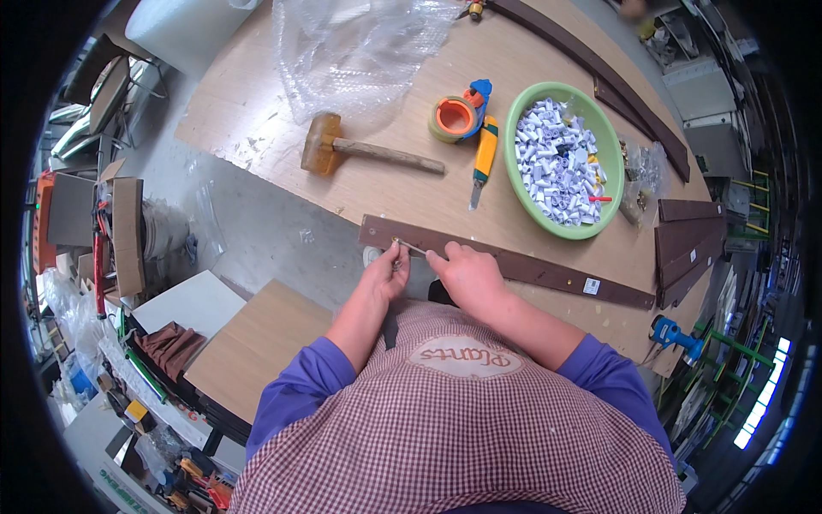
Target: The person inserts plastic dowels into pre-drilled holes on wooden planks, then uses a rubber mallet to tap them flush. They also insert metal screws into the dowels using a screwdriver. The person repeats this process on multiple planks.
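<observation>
A long dark brown strip (522, 264) lies along the table's near edge, with a white label toward its right end. My right hand (469, 276) is closed round a screwdriver (413, 248); its handle is hidden in my fist and its thin metal shaft points left. At the strip's left end my left hand (390, 270) is closed in a pinch by the shaft's tip. Whatever those fingers hold is too small to make out. A small brass-coloured spot shows on the strip beside the fingertips.
Beyond the strip lie a mallet (368, 152), a tape dispenser (454, 117) and a yellow utility knife (485, 158). A green basin (511, 163) holds many small white rolled pieces. Bubble wrap (351, 51) sits at the back; more brown strips (685, 244) and a blue power tool (676, 336) are at right.
</observation>
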`<move>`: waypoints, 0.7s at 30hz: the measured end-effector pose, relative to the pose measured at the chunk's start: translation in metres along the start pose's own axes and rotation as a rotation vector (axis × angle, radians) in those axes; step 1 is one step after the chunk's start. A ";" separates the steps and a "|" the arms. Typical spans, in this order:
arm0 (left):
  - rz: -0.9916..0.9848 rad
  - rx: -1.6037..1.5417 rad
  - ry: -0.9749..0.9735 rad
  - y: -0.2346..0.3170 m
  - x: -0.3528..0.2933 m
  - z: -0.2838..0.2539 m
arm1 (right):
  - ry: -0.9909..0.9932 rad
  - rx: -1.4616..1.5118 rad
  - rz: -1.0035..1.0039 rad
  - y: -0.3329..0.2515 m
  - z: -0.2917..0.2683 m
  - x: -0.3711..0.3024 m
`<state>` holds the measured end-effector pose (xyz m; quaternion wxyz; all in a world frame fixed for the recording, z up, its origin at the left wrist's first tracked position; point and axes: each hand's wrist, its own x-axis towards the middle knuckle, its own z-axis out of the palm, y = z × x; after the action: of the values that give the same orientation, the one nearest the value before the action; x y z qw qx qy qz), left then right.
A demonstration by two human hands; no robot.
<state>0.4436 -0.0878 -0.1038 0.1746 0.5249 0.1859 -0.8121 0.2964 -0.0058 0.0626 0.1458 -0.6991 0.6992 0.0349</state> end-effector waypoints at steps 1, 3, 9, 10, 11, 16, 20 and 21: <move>0.010 0.106 -0.007 0.001 0.000 -0.001 | -0.035 -0.013 0.003 0.002 0.000 0.004; 0.038 0.281 -0.021 0.004 -0.003 -0.004 | -0.057 -0.025 -0.020 0.005 -0.003 0.012; 0.507 1.018 0.191 0.010 -0.013 -0.022 | -0.149 -0.109 -0.173 0.006 -0.026 0.048; 0.522 1.029 0.152 0.011 -0.012 -0.021 | -0.167 -0.135 -0.219 0.004 -0.030 0.056; 0.521 1.032 0.118 0.012 -0.011 -0.020 | -0.233 -0.183 -0.235 -0.001 -0.033 0.064; 0.552 1.072 0.079 0.013 -0.011 -0.014 | -0.351 -0.401 -0.365 -0.032 -0.032 0.079; 0.630 1.126 0.092 0.013 -0.013 -0.014 | -0.310 -0.456 -0.428 -0.056 -0.017 0.080; 0.662 1.145 0.098 0.014 -0.013 -0.014 | -0.299 -0.446 -0.408 -0.058 -0.014 0.083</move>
<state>0.4663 -0.0920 -0.0988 0.0998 0.6004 -0.4386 -0.6612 0.3535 -0.0905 0.0644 0.0944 -0.8265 0.4907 0.2593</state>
